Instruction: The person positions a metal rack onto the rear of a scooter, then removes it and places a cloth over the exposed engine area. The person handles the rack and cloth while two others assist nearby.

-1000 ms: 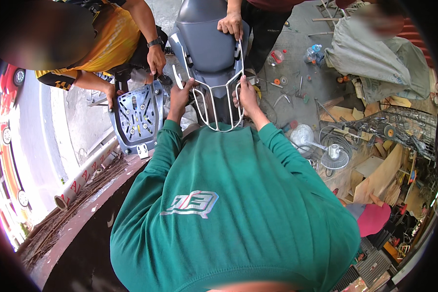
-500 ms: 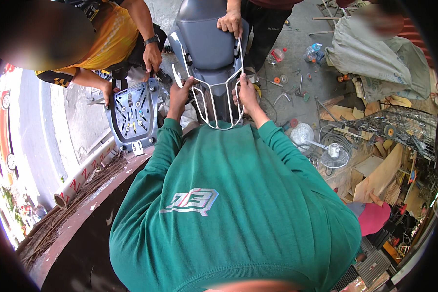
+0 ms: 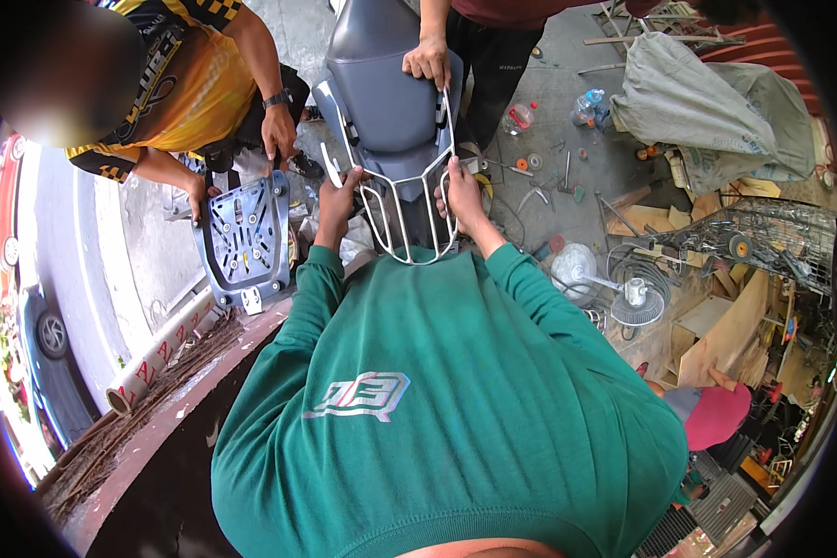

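A pale metal tube rear rack (image 3: 402, 219) sits around the tail of a motorcycle's dark grey seat (image 3: 391, 98). My left hand (image 3: 338, 200) is closed on the rack's left side, by a short upright end of pale metal. My right hand (image 3: 465, 197) grips the opposite side, fingers partly hidden behind the tubing. At the far right of the seat, a co-worker's hand (image 3: 428, 61) rests by the rack's front end. On my left, a person in a yellow and black shirt (image 3: 200, 70) has both hands near a slotted blue-grey top-box plate (image 3: 245, 232).
A white pipe (image 3: 158, 358) and a low wall edge lie at left, with a road and vehicles beyond. Tools and plastic bottles (image 3: 588, 104) are scattered on the ground to the right. A fan (image 3: 637, 302), plywood sheets (image 3: 725, 325) and a wire cage (image 3: 772, 237) stand farther right.
My view has shifted slightly, and the rack and my hands appear a little lower and left. Both hands keep their hold. A dark car has appeared on the road.
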### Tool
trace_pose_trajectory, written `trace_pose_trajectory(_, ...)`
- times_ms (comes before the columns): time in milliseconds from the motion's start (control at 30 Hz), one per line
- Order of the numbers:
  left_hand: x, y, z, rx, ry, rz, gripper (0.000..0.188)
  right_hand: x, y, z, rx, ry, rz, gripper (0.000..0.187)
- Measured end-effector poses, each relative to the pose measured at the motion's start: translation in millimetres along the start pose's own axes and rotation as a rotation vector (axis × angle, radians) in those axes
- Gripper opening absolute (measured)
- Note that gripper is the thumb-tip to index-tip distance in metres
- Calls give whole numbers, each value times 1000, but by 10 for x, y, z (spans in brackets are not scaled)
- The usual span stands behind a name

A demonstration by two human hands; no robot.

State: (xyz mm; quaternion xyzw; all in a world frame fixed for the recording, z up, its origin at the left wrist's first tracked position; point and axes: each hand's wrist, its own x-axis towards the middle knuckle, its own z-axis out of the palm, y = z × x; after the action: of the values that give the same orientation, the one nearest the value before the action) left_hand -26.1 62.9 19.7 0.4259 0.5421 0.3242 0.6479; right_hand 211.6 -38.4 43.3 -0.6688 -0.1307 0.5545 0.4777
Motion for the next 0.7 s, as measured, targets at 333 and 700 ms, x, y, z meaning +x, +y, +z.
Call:
trace_pose_trajectory(333, -7, -7, -2, 9, -5, 31, 36, 27, 40, -10, 16, 7, 4, 51)
trace_pose_trajectory(700, 24, -52, -29, 8, -13, -4, 35, 17, 22, 5, 15, 18, 34, 56)
